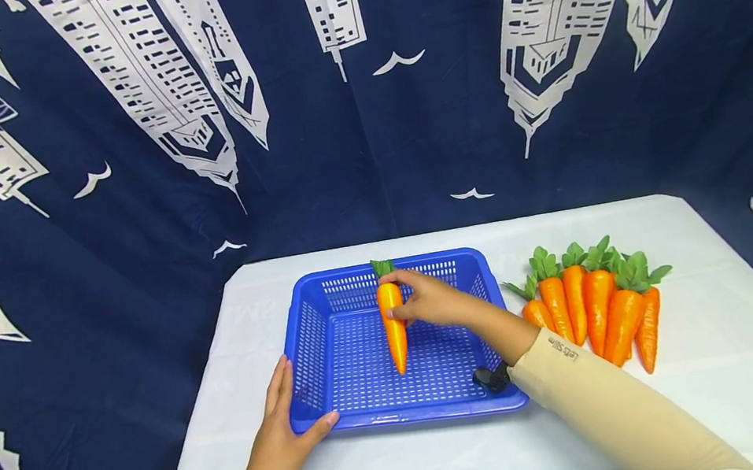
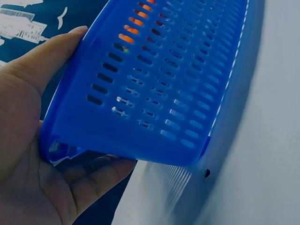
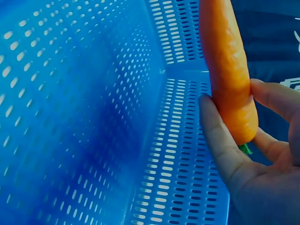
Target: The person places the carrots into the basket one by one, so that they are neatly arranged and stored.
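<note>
An orange carrot (image 1: 394, 328) with green leaves is held by my right hand (image 1: 431, 299) above the blue plastic basket (image 1: 400, 417). The right wrist view shows thumb and fingers pinching the carrot (image 3: 227, 65) near its leafy end; most of the leaves are hidden there. My left hand (image 1: 277, 431) rests at the basket's near left corner, its thumb on the front rim and its straight fingers along the left side. In the left wrist view, orange shows through slots in the basket wall (image 2: 154, 93).
Several carrots (image 1: 600, 309) with leafy tops lie side by side on the white tabletop (image 1: 738, 378), right of the basket. A black device (image 1: 491, 379) is by the right wrist, over the basket's near right corner. A dark blue cloth (image 1: 380, 155) with printed white buildings hangs behind.
</note>
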`<state>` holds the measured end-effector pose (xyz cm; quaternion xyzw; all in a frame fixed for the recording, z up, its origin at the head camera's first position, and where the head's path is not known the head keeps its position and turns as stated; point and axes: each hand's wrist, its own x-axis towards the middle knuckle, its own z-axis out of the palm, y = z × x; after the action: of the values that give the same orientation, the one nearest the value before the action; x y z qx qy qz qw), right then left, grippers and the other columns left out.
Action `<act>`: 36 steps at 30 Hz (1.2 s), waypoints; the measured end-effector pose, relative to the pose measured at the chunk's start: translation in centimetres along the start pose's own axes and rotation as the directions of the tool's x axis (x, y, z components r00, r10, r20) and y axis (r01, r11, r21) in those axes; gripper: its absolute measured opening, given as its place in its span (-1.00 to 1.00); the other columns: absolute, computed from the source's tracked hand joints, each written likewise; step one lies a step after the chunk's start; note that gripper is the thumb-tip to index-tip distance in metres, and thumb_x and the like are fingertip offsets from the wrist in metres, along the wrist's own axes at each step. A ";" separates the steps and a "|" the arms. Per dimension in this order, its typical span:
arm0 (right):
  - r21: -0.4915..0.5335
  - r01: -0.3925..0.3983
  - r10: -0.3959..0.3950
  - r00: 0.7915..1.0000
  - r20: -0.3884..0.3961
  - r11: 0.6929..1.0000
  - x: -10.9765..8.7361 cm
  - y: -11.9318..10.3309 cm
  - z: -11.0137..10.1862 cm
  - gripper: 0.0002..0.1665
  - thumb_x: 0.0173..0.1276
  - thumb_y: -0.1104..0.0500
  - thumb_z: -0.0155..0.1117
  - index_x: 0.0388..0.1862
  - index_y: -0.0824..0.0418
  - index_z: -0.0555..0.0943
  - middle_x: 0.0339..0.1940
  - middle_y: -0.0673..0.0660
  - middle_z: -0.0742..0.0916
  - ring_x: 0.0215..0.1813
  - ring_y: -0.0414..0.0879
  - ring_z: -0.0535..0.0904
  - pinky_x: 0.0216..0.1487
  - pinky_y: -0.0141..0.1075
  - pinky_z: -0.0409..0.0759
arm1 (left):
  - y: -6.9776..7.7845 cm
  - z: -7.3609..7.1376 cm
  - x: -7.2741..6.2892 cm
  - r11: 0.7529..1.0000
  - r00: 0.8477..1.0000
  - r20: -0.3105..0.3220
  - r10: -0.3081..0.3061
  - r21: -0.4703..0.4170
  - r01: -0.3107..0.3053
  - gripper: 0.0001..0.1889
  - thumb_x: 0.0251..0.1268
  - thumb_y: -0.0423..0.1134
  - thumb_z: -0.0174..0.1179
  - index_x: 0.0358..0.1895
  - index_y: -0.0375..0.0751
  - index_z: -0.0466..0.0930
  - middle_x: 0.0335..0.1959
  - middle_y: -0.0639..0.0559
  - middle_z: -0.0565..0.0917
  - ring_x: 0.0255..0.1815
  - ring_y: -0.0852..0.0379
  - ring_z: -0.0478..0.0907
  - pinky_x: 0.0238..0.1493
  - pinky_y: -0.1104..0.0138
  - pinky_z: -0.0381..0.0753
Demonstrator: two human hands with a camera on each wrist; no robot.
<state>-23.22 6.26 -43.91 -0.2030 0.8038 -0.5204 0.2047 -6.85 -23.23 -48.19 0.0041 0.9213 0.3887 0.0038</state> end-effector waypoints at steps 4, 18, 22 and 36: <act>-0.019 -0.023 0.024 0.999 0.044 1.000 0.3 0.5 0.6 -0.34 0.40 0.31 0.31 0.45 0.28 0.37 0.25 0.32 0.53 -0.12 0.00 0.72 -0.06 -0.02 0.78 | -0.1 -0.2 0.0 0.999 1.000 0.013 0.010 -0.033 -0.010 0.21 0.13 0.23 0.42 0.67 0.12 -0.27 0.69 0.28 -0.27 0.68 -0.29 -0.12 0.45 -0.41 0.08; -0.240 -0.117 0.133 0.990 0.049 0.964 0.5 1.8 2.1 -0.43 0.29 0.27 0.47 0.25 0.18 0.49 0.08 0.25 0.54 -0.38 -0.04 0.66 -0.33 -0.18 0.78 | -0.1 -0.3 0.0 0.999 1.000 0.016 0.025 -0.047 -0.024 0.21 0.14 0.25 0.41 0.67 0.09 -0.28 0.70 0.22 -0.27 0.68 -0.29 -0.16 0.48 -0.39 0.04; -0.241 -0.134 0.147 0.988 0.040 0.961 0.5 2.1 2.2 -0.43 0.27 0.28 0.48 0.22 0.17 0.49 0.09 0.25 0.55 -0.38 0.00 0.66 -0.35 -0.16 0.77 | -0.1 -0.3 0.0 0.999 0.999 0.011 0.037 -0.038 -0.037 0.20 0.15 0.23 0.41 0.67 0.07 -0.27 0.70 0.19 -0.26 0.68 -0.31 -0.14 0.47 -0.39 0.06; -0.300 -0.146 0.162 0.986 0.030 0.943 0.9 3.1 2.0 -0.42 0.26 0.11 0.52 0.24 0.10 0.55 0.11 0.22 0.62 -0.21 -0.04 0.60 -0.31 -0.33 0.71 | -0.4 -0.1 0.1 0.998 0.999 0.010 0.033 -0.048 -0.033 0.19 0.16 0.20 0.42 0.67 0.06 -0.26 0.71 0.17 -0.26 0.68 -0.32 -0.14 0.48 -0.39 0.04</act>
<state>-23.25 5.41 -47.62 -0.1821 0.8804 -0.3705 0.2334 -6.94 -23.60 -48.37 0.0213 0.9115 0.4107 0.0024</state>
